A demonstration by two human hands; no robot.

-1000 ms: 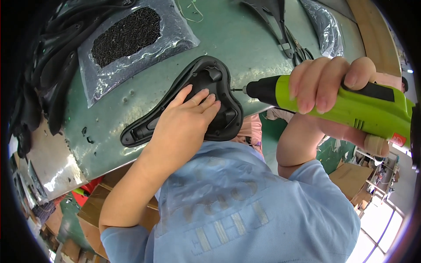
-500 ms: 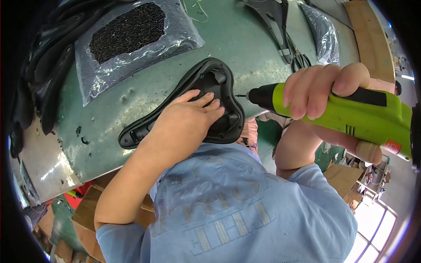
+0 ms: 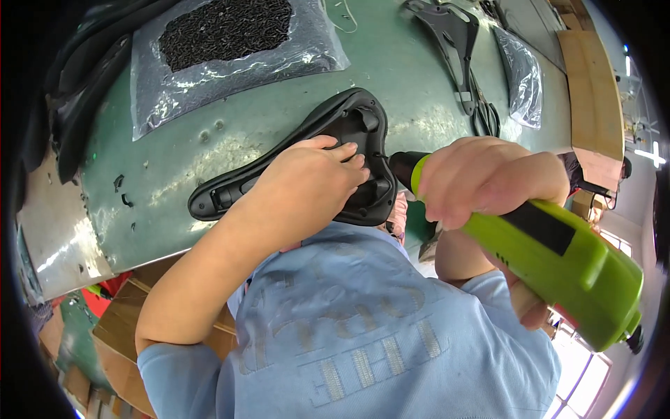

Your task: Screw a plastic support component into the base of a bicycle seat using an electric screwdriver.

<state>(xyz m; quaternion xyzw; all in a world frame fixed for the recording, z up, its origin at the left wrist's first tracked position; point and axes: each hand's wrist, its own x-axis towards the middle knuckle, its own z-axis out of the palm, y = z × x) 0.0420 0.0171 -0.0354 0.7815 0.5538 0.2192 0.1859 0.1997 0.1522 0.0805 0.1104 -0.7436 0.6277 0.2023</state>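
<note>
On a green worktable (image 3: 419, 112), the left hand (image 3: 300, 181) lies flat on a black saddle (image 3: 359, 128); the right hand (image 3: 492, 174) grips a green electric screwdriver (image 3: 567, 262).

- The green electric screwdriver (image 3: 586, 269) now has its nose closer to the bicycle saddle's (image 3: 373, 192) wide end.
- Its back end angles lower in view.
- The right hand (image 3: 492, 174) is turned more knuckles-up.

Lg. stitched letters (image 3: 395, 355) (approx. upside-down) on front of lt.-blue shirt (image 3: 474, 363).
</note>
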